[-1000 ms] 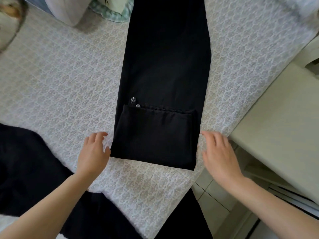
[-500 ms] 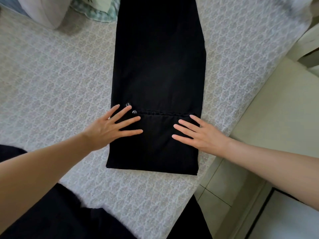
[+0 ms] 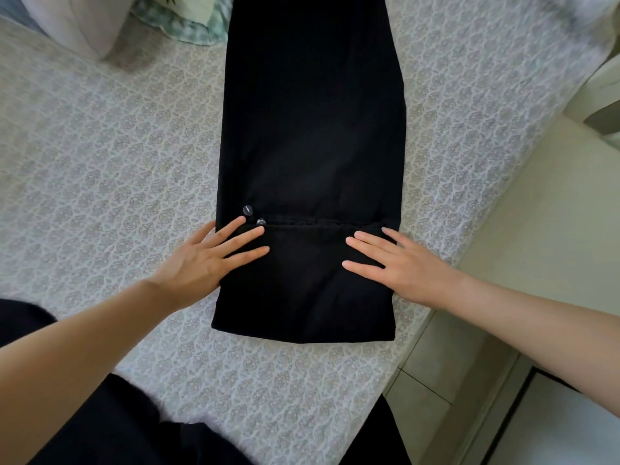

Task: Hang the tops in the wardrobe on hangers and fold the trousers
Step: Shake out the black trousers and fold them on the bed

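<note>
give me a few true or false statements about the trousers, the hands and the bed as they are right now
1. Both hands lie flat, palms down, on the folded end of the black trousers. True: the left hand and the right hand press on the fold with fingers spread.
2. The trousers are already folded into a small square. False: only the near end is turned over; the rest stretches away across the bed.
3. Two small buttons show near the left hand's fingertips. True.
4. The bed cover is plain blue. False: it is pale with a repeating lace-like pattern.
5. The right hand pinches a hanger. False: no hanger is in view, and that hand is open.
</note>
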Motion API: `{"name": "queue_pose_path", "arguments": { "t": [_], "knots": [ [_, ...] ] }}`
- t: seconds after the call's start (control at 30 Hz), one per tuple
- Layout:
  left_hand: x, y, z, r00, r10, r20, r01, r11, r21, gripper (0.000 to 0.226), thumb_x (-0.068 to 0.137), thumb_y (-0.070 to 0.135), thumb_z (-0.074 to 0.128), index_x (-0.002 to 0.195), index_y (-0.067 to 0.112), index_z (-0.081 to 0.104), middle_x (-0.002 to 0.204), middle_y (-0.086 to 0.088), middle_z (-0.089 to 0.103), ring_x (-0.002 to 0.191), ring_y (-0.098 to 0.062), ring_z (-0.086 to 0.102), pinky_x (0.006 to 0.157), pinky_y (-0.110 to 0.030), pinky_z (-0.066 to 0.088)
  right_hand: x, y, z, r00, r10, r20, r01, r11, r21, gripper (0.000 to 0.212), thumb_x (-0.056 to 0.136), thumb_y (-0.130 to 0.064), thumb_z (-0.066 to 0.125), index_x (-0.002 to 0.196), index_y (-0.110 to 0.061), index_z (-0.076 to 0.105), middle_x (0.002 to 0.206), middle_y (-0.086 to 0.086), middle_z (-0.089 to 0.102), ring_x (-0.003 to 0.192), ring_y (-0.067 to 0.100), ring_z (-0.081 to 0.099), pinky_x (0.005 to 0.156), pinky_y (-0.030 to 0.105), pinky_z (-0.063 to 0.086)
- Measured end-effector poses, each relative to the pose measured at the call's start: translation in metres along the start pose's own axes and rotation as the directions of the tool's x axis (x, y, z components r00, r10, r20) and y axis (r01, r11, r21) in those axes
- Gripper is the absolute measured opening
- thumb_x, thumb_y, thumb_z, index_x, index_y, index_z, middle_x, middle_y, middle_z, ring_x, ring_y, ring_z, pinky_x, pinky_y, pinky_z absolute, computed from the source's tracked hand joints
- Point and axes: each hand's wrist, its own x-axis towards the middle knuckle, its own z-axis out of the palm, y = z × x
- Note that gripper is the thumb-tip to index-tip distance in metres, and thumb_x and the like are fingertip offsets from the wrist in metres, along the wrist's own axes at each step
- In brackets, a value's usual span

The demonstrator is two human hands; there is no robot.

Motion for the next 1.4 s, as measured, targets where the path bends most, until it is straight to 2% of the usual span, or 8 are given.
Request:
{"name": "queue_pose_path", "arguments": {
  "t": [0.17, 0.33, 0.4, 0.5, 0.6, 0.77, 1.17, 1.4],
  "knots": [
    [-0.012, 0.005, -0.008, 0.996, 0.042, 0.077, -0.025, 0.978, -0.208, 0.095, 0.089, 0.005, 0.062, 0.155, 0.044, 0.006, 0.164, 0.015, -0.004, 0.152, -0.013, -0.006, 0.119, -0.039, 0.029, -0.013, -0.005, -0.016, 0.992, 0.077, 0.101, -0.097, 0.972, 0.213, 0.089, 0.071, 0.013, 0.059, 0.147, -0.031, 0.041, 0.162, 0.015, 0.012, 0.15, 0.027, 0.008, 0.116, 0.044, 0.027],
    [-0.024, 0.022, -0.039, 0.984, 0.075, 0.16, 0.023, 0.844, -0.535, 0.07, 0.102, 0.017, 0.044, 0.146, 0.061, 0.013, 0.155, 0.038, 0.005, 0.146, 0.008, 0.005, 0.096, -0.012, 0.045, -0.027, -0.003, -0.045, 0.932, 0.061, 0.358, -0.25, 0.823, 0.51, 0.078, 0.09, 0.002, 0.043, 0.145, -0.051, 0.031, 0.161, -0.015, 0.01, 0.147, -0.004, 0.001, 0.119, 0.025, 0.016],
    [-0.027, 0.03, -0.053, 0.961, 0.032, 0.276, 0.191, 0.647, -0.738, 0.062, 0.103, 0.013, 0.044, 0.143, 0.059, 0.031, 0.151, 0.031, 0.033, 0.14, 0.004, 0.032, 0.109, -0.02, 0.04, -0.03, -0.005, -0.052, 0.909, 0.126, 0.398, -0.389, 0.6, 0.699, 0.056, 0.094, -0.007, 0.047, 0.137, -0.042, 0.05, 0.149, -0.014, 0.042, 0.138, -0.006, 0.032, 0.116, 0.027, 0.029],
    [-0.03, 0.03, -0.076, 0.869, -0.087, 0.487, 0.492, 0.042, -0.87, 0.025, 0.1, 0.014, 0.054, 0.116, 0.031, 0.061, 0.104, 0.012, 0.071, 0.1, -0.008, 0.066, 0.09, -0.019, 0.052, -0.027, -0.004, -0.064, 0.814, 0.389, 0.431, -0.455, -0.032, 0.89, 0.027, 0.083, -0.03, 0.059, 0.102, -0.012, 0.065, 0.1, 0.006, 0.069, 0.099, 0.008, 0.061, 0.088, 0.025, 0.051],
    [-0.03, 0.029, -0.072, 0.799, -0.154, 0.582, 0.553, -0.193, -0.81, 0.039, 0.101, 0.045, 0.042, 0.114, 0.018, 0.067, 0.099, 0.002, 0.076, 0.092, -0.018, 0.072, 0.089, -0.032, 0.054, -0.02, 0.001, -0.06, 0.657, 0.5, 0.564, -0.605, -0.096, 0.79, 0.042, 0.096, -0.049, 0.05, 0.116, -0.015, 0.063, 0.103, -0.005, 0.067, 0.089, 0.001, 0.063, 0.078, 0.013, 0.049],
    [-0.029, 0.051, -0.039, 0.725, -0.203, 0.658, 0.616, -0.236, -0.751, 0.036, 0.097, 0.047, 0.049, 0.125, 0.027, 0.063, 0.112, 0.01, 0.073, 0.104, -0.009, 0.068, 0.095, -0.033, 0.053, -0.012, -0.005, -0.041, 0.549, 0.443, 0.709, -0.697, -0.226, 0.681, 0.036, 0.098, -0.038, 0.054, 0.128, -0.018, 0.057, 0.108, -0.01, 0.064, 0.098, 0.006, 0.063, 0.081, 0.023, 0.054],
    [-0.028, 0.05, -0.031, 0.662, -0.289, 0.692, 0.641, -0.259, -0.722, 0.02, 0.102, 0.028, 0.052, 0.112, 0.024, 0.069, 0.102, 0.006, 0.076, 0.098, -0.013, 0.071, 0.097, -0.038, 0.052, -0.017, -0.011, -0.036, 0.567, 0.478, 0.671, -0.722, -0.104, 0.684, 0.038, 0.103, -0.027, 0.046, 0.139, -0.02, 0.048, 0.131, -0.005, 0.059, 0.119, 0.015, 0.057, 0.103, 0.041, 0.047],
    [-0.03, 0.055, -0.023, 0.566, -0.315, 0.762, 0.733, -0.23, -0.64, 0.015, 0.097, 0.022, 0.06, 0.1, 0.016, 0.074, 0.079, -0.002, 0.07, 0.07, -0.018, 0.06, 0.069, -0.027, 0.051, -0.03, -0.018, -0.025, 0.498, 0.507, 0.704, -0.741, -0.172, 0.649, 0.024, 0.098, -0.024, 0.056, 0.112, -0.007, 0.065, 0.105, 0.01, 0.071, 0.095, 0.023, 0.069, 0.086, 0.042, 0.058]
  ]
}}
